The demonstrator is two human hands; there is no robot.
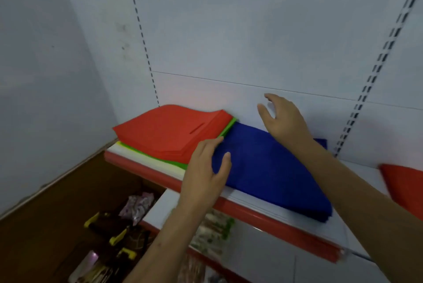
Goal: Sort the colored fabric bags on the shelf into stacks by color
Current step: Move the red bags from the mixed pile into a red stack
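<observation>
Head view: shelf [270, 211] holds 2 stacks — red bags [169, 131], blue bags [270, 168].

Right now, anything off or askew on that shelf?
Yes. The left pile is still mixed: the red bags sit on green bags and white ones, fanned out rather than squared. The blue stack overhangs the shelf edge. Another red bag lies apart at far right.

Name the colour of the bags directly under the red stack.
Green bags, a thin layer under the red stack; head view.
</observation>
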